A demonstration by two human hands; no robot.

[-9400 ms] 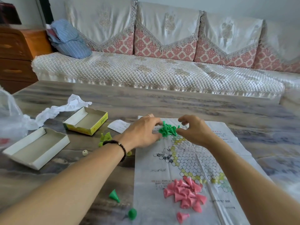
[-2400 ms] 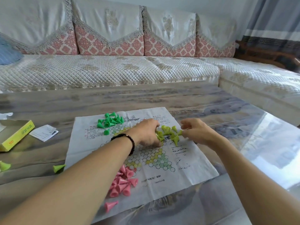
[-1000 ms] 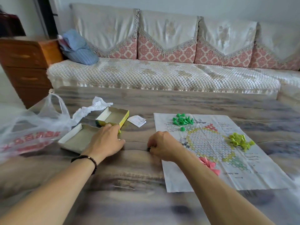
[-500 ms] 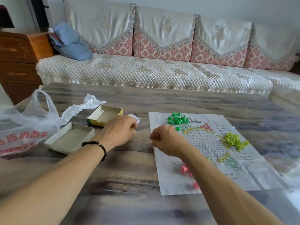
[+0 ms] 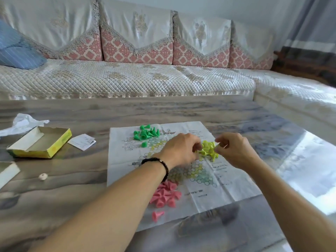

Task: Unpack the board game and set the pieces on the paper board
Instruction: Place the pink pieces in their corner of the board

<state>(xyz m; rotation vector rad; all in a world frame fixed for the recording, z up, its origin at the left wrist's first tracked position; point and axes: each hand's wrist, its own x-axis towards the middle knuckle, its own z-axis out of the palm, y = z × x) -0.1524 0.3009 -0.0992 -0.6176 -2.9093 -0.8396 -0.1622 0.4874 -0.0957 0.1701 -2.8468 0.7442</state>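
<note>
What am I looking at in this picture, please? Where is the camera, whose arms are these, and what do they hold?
The camera sits on a person's head and looks down, so both arms are that person's own. On the table lies a paper board with three heaps of small cone pieces: green pieces, pink pieces and yellow pieces. The left hand and the right hand both have curled fingers at the yellow heap; what exactly each pinches is too small to tell. To the left lie an open box, a paper slip and a die.
</note>
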